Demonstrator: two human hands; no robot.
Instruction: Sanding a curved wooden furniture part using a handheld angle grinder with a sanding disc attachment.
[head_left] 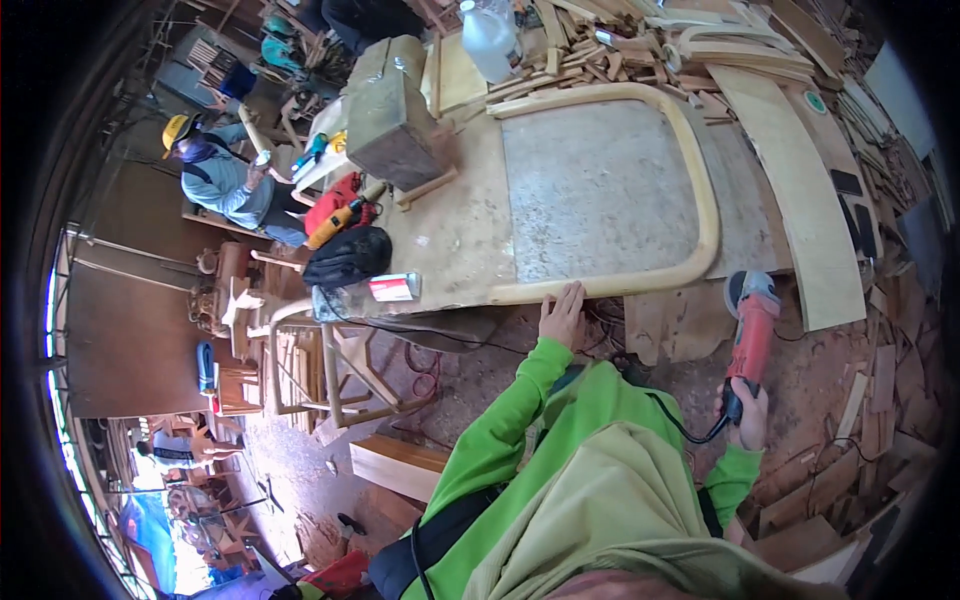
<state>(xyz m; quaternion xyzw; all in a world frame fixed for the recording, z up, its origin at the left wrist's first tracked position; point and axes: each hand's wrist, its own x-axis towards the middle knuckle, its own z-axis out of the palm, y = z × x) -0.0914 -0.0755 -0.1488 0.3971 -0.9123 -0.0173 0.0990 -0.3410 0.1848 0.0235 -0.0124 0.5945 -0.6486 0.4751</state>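
A U-shaped bent wooden frame (709,205) of pale, rounded wood lies flat on the workbench (450,255), its near side along the bench edge. My left hand (563,315) rests on that near side, fingers stretched out over the wood and close together. Off the bench to the right, my right hand (745,412) is wrapped around the rear grip of a red angle grinder (754,335). The grinder's round disc (737,292) is at the far end, apart from the frame. A black cord runs from the grinder's grip toward my body.
A big box-like block (400,120), a black bag (348,257), a yellow power tool (334,224) and a small red-and-white box (394,287) sit at the bench's left. Wood scraps and a white jug (488,42) lie beyond. A co-worker (230,180) sits far left. Curved boards (795,190) lie right.
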